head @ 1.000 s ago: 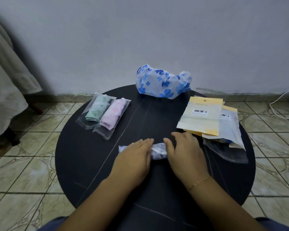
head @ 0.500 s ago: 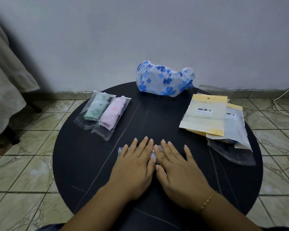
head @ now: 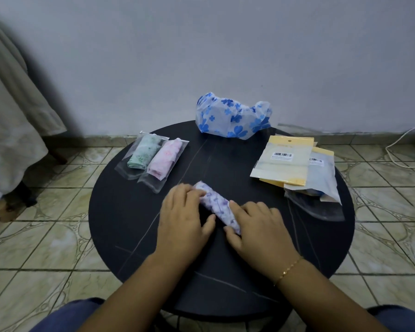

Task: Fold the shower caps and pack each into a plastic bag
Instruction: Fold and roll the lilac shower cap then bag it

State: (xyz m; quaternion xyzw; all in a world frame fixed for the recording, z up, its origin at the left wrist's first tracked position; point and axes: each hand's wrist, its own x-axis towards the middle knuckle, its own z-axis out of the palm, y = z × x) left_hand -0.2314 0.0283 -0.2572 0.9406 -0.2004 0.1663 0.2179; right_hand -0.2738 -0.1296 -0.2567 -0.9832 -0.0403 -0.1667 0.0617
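Note:
A purple-flowered shower cap (head: 217,205), rolled into a narrow bundle, lies diagonally on the round black table (head: 130,212). My left hand (head: 183,215) grips its far upper end with curled fingers. My right hand (head: 256,226) holds its near lower end between thumb and fingers. An unfolded blue-flowered cap (head: 233,118) sits puffed up at the table's far edge. At the far left lie two packed bags, one with a green cap (head: 143,155) and one with a pink cap (head: 164,159). A stack of plastic bags (head: 297,166) with yellow headers lies to the right.
The table stands on a tiled floor against a grey wall. Beige cloth (head: 12,121) hangs at the left. A white cable (head: 407,149) runs along the floor at the right. A clear bag (head: 314,209) lies under the stack's near edge.
Both hands pressed flat on the folded cap half a second ago. Now they hold the rolled cap at its ends, and it has turned diagonal.

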